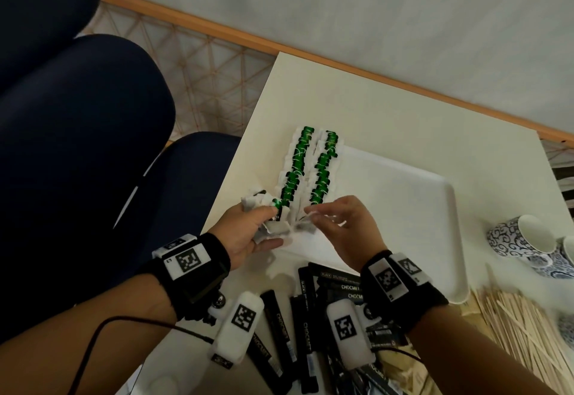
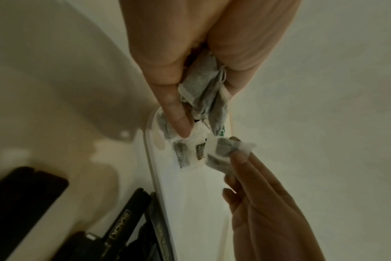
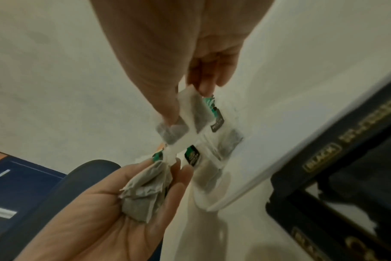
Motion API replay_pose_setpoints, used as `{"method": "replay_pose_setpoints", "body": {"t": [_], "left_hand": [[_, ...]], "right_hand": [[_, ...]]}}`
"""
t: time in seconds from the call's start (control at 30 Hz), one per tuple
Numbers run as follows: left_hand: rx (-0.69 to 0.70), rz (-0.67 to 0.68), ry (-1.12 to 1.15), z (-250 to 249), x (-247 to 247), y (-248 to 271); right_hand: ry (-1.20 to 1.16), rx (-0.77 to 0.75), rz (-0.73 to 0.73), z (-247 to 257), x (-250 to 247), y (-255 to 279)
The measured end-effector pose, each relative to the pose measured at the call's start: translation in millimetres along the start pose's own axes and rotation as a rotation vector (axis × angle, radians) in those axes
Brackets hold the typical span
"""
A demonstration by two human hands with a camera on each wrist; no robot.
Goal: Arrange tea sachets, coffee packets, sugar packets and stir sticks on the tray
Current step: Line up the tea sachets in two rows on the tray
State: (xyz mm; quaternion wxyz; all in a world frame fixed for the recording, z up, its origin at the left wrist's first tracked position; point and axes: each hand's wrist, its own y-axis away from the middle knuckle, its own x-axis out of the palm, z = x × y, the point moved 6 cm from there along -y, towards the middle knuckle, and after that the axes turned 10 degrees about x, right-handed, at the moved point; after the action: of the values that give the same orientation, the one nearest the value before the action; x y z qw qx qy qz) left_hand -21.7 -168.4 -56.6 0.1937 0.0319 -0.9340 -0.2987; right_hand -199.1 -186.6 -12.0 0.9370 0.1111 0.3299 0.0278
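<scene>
Two rows of tea sachets (image 1: pixel 310 171) lie along the left edge of the white tray (image 1: pixel 403 195); left hand (image 1: pixel 248 233) grips a bunch of sachets (image 3: pixel 145 192), right hand (image 1: pixel 338 227) pinches one sachet (image 3: pixel 190 113); the hands are close together but apart. Only the head view shows the pile of stir sticks (image 1: pixel 512 332) at the table's right edge, two patterned cups (image 1: pixel 521 242), and many black coffee packets (image 1: pixel 276 326), too overlapped to count

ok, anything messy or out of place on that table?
Tea bags sit in two neat rows along the tray's left edge, slightly overhanging it. The black coffee packets lie in a jumbled heap off the tray, and the stir sticks are loosely scattered. The left hand holds a crumpled bunch of bags.
</scene>
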Motion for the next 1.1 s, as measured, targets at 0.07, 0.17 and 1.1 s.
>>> {"method": "replay_pose_setpoints", "body": {"t": [0.07,0.17,1.1], "left_hand": [[0.000,0.019,-0.013,0,3,-1],[0.015,0.019,-0.045,-1,3,-2],[0.026,-0.030,-0.116,-7,-15,2]], "right_hand": [[0.125,-0.012,-0.050,2,-7,-1],[0.224,-0.026,-0.056,7,-15,-3],[0.630,-0.171,0.099,-18,-9,-7]]}}
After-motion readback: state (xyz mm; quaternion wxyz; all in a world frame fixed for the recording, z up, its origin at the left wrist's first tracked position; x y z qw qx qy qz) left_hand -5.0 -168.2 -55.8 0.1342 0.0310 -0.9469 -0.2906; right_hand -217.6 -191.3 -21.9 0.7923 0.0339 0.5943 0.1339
